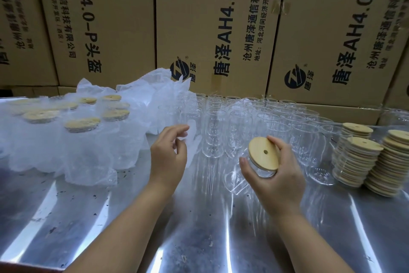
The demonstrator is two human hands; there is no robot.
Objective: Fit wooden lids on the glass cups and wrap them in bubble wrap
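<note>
R hand (278, 175) clamped on clear glass cup (233, 181), thumb + fingers round the rim. Round wood lid (263, 153) w/ small center hole sits on its mouth. Cup tilted, just in front of the block of empty cups (232, 122). L hand (169, 153) at block's front-left, fingers loosely curled at a thin bubble wrap sheet (193, 140); can't tell if pinching. Wrapped lidded cups (66, 131) left of block, lid stacks (358, 155) just right. Scuffed shiny steel table (110, 217) under all; cardboard boxes (210, 29) behind block.
</note>
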